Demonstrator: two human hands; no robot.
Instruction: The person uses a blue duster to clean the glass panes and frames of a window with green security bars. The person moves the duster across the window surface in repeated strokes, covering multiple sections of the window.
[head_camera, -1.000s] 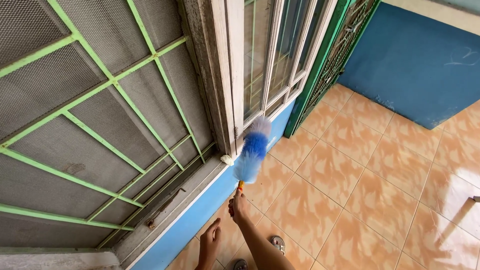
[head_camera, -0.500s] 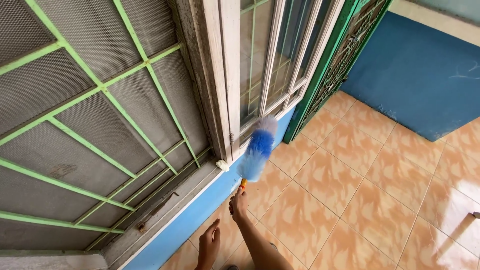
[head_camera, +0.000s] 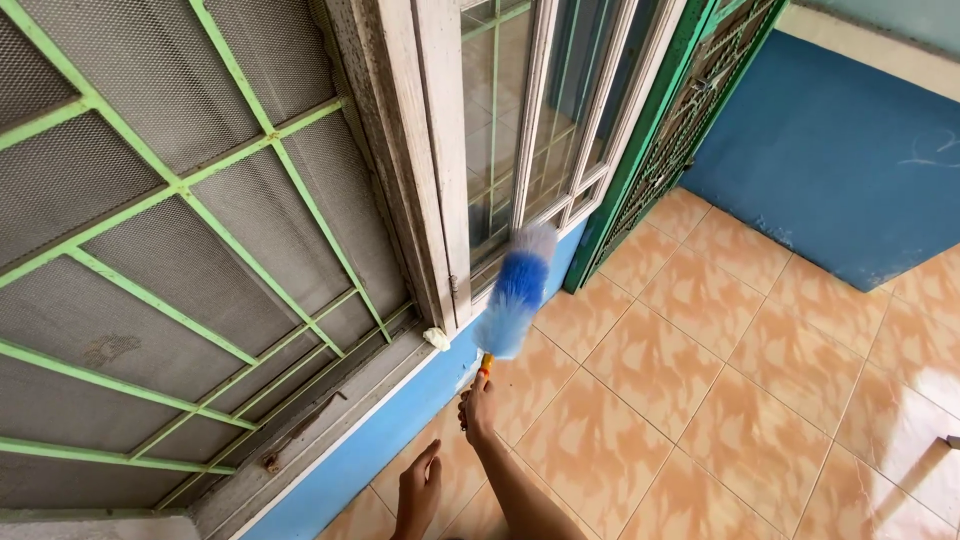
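Right hand (head_camera: 477, 408) was wrapped in a closed fist around the thin orange handle (head_camera: 485, 363) of a feather-type duster (head_camera: 514, 291). The duster head was a soft, fluffy plume, elongated and tapering: pale blue at the base, saturated blue through the middle, whitish-grey at the blurred tip. It was tilted up and away from the fist, its tip against the bottom of the glazed window frame (head_camera: 527, 150), just above the blue-painted low wall (head_camera: 400, 425).

Left hand (head_camera: 418, 492) hung low beside the right forearm, fingers loosely spread, holding nothing.

The window frame was weathered whitish wood with peeling, rough paint; glass panes behind thin white bars. To its left, a grey fine-mesh screen (head_camera: 160, 230) crossed by light green metal bars in a diagonal lattice. A small crumpled whitish scrap (head_camera: 437, 338) lay on the dusty grey sill (head_camera: 330, 420). The floor (head_camera: 700, 400) was glossy square tiles, mottled orange and cream. A dark green metal grille door (head_camera: 665, 120) stood further along, next to a matte blue wall (head_camera: 850, 150).
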